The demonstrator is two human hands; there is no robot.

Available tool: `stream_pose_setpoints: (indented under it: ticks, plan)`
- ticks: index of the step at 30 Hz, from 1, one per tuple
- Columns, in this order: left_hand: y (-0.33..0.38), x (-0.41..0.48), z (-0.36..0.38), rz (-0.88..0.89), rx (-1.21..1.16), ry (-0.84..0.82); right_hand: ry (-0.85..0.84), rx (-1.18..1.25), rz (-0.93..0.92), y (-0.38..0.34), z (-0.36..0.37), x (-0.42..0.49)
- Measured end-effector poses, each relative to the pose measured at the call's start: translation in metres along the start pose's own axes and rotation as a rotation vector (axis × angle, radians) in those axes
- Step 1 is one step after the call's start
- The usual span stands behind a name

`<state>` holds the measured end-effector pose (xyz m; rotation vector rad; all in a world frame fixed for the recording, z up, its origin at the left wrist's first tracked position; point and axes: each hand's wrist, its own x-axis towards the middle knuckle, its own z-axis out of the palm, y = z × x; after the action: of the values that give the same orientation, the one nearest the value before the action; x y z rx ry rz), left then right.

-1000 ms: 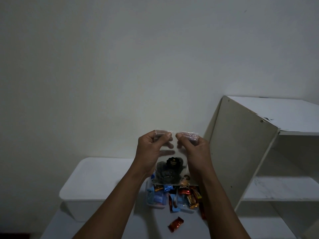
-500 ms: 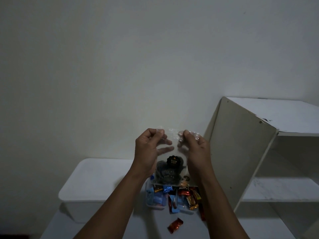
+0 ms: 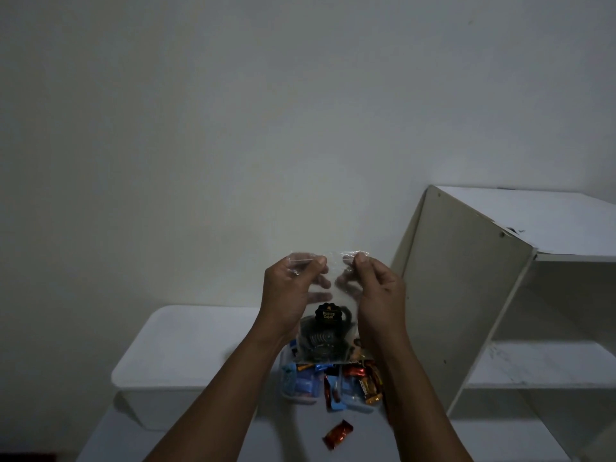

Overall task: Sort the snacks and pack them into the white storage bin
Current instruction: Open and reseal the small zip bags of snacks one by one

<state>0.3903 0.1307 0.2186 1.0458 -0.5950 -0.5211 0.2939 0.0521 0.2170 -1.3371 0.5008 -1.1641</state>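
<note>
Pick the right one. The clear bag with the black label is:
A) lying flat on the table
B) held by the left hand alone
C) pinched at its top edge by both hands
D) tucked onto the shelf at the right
C: the left hand and the right hand each pinch the top edge of the clear bag, which hangs between them.

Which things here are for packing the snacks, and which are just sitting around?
For the job:
- snack bag, pinched at its top by the left hand and right hand
- wrapped snacks in the clear tub
- loose red candy
- white bin

Just there:
- shelf
- wall
</note>
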Motion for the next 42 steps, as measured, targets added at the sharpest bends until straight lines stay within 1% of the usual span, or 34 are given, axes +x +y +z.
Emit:
stream_pose_setpoints:
  ticks: [2,5,8,11,15,18,21,25,29,31,33,36,38,42]
  plan:
    - [0.0,-0.001,0.0,-0.042,-0.023,-0.028,0.016,-0.009,-0.016,0.001,-0.001,0.001]
    - [0.0,-0.002,-0.001,-0.057,0.004,-0.07,-0.042,-0.017,-0.017,0.002,-0.002,0.0]
    - [-0.002,0.0,-0.002,-0.042,0.021,-0.056,-0.058,0.013,0.016,0.005,-0.002,0.0]
    - [-0.003,0.001,-0.004,-0.033,0.006,-0.039,0.001,0.059,0.03,0.006,0.0,-0.002]
    - [-0.007,0.0,-0.005,-0.047,0.002,-0.062,0.054,0.053,-0.005,0.006,0.003,-0.004]
    - [-0.007,0.0,-0.007,-0.073,-0.02,-0.074,0.006,0.041,0.037,0.006,0.001,-0.001]
    - [-0.006,0.001,-0.007,-0.101,-0.061,-0.099,-0.021,-0.022,0.025,0.006,0.001,-0.001]
    - [-0.008,0.0,-0.007,-0.096,-0.132,-0.076,0.011,0.006,0.006,0.003,0.001,-0.003]
    - [-0.009,0.0,-0.009,-0.056,-0.072,-0.088,-0.066,-0.077,0.043,0.001,-0.001,-0.003]
    - [-0.009,-0.001,-0.007,-0.039,-0.042,-0.094,-0.046,-0.128,0.043,0.002,0.0,-0.003]
    - [-0.01,-0.002,-0.006,-0.032,-0.046,-0.07,-0.001,-0.118,0.042,0.004,0.002,-0.002]
    - [-0.012,-0.003,-0.006,-0.031,-0.115,-0.013,0.031,-0.103,0.061,0.008,0.003,-0.002]
    - [-0.012,-0.002,-0.008,-0.029,-0.131,0.003,0.024,-0.1,0.089,0.008,0.003,-0.002]
    - [-0.009,0.0,-0.011,-0.036,-0.089,-0.021,-0.006,-0.08,0.14,0.006,0.003,-0.002]
